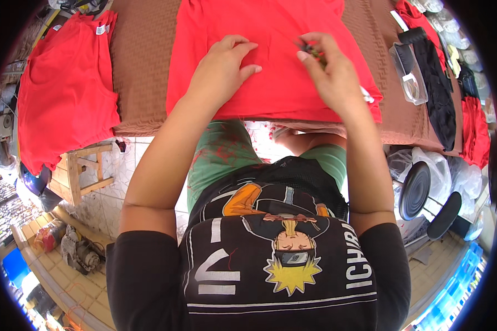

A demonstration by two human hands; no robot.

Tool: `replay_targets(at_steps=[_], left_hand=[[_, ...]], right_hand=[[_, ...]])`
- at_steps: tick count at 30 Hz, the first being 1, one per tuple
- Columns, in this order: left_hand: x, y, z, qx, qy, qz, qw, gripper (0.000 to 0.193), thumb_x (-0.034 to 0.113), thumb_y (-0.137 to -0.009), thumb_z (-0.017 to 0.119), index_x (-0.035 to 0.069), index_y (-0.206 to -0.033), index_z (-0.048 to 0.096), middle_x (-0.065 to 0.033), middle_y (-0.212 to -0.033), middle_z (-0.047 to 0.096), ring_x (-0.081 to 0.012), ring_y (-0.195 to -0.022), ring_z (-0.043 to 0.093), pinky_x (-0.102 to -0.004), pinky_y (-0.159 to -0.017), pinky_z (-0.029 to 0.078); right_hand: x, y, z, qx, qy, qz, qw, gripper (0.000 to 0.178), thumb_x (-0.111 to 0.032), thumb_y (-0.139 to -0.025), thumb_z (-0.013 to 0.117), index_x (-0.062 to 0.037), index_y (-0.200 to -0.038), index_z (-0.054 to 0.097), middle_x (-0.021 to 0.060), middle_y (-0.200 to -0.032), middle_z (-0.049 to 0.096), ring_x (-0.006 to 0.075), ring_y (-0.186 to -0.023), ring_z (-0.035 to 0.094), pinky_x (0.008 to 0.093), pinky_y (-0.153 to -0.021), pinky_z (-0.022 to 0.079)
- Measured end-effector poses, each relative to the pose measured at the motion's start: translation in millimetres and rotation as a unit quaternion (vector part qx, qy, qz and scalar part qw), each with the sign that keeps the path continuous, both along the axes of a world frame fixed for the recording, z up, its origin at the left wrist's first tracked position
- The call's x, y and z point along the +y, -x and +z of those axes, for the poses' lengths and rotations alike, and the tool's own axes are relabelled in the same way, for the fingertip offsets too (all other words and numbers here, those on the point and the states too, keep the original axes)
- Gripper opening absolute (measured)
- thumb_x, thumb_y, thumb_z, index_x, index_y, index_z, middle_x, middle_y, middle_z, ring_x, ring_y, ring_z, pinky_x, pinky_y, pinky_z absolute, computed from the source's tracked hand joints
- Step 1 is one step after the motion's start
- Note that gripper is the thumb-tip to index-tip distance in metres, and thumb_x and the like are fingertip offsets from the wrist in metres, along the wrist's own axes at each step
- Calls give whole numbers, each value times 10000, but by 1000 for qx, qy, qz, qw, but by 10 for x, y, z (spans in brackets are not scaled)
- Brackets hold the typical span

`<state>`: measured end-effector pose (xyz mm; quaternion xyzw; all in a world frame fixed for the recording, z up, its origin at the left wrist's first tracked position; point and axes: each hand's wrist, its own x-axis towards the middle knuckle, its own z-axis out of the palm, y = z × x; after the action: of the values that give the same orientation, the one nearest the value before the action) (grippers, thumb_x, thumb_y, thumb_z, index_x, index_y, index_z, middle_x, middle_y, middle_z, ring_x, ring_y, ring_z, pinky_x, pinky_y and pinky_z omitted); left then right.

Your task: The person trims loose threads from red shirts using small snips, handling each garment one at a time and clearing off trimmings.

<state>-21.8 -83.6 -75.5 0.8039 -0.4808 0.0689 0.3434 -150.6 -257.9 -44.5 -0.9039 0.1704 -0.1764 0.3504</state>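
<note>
At the far left a red sleeveless garment hangs over the edge of the counter, its lower hem drooping past the brown, ribbed cover; its top is cut off by the picture's rim. Below it stands a plain wooden stool, partly hidden by the cloth.

The left hand lies palm down on the red shirt spread flat at the middle of the counter, fingers loosely spread and pressing the smooth knit fabric, gripping nothing. The shirt's upper part runs out of view at the top edge.

The right hand is curled, thumb and fingertips pinched on a small dark tool just above the shirt. The tool is mostly covered by the fingers, so its shape is hard to make out.

Further right a clear, boxy plastic container rests on the counter, beside black cloth and more red cloth bent along the rim. Under the counter's right end sit crumpled clear plastic bags.
</note>
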Motion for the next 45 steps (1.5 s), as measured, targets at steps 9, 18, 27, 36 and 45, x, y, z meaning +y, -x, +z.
replay_targets(at_steps=[9, 18, 27, 36, 45], left_hand=[[320, -177, 159, 257, 7, -109, 960, 146, 132, -820, 687, 11, -901, 671, -65, -969, 654, -147, -881, 614, -267, -799, 472], [767, 172, 648, 278, -207, -109, 932, 161, 121, -799, 705, 9, -908, 668, -75, -948, 652, -148, -852, 613, -268, -749, 478], [581, 520, 13, 73, -43, 26, 996, 201, 136, -761, 723, 38, -933, 690, -61, -993, 647, -229, -893, 624, -325, -775, 503], [609, 494, 77, 257, 18, 43, 965, 145, 100, -825, 675, 26, -947, 701, -48, -945, 687, -137, -890, 630, -265, -793, 496], [647, 272, 60, 467, 124, 0, 876, 164, 122, -835, 687, -1, -942, 707, -71, -1025, 658, -118, -935, 598, -244, -838, 463]], right_hand=[[99, -46, -475, -70, -70, -10, 995, 296, -243, -870, 638, -94, -1111, 554, 172, -879, 663, 300, -834, 653, 369, -724, 502], [67, -43, -559, -97, -60, -11, 993, 285, -250, -867, 644, -105, -1101, 571, 97, -799, 646, 241, -732, 628, 346, -662, 484], [126, -19, -486, -81, -42, -24, 996, 301, -278, -869, 629, -101, -1105, 572, 159, -906, 673, 308, -865, 648, 387, -749, 500], [109, 9, -503, -88, -52, -15, 995, 292, -238, -858, 649, -87, -1096, 574, 115, -859, 650, 278, -845, 641, 354, -738, 506], [455, 87, -336, -109, -19, 159, 981, 215, -95, -813, 662, -86, -1023, 617, 74, -974, 586, 247, -865, 615, 351, -720, 509]])
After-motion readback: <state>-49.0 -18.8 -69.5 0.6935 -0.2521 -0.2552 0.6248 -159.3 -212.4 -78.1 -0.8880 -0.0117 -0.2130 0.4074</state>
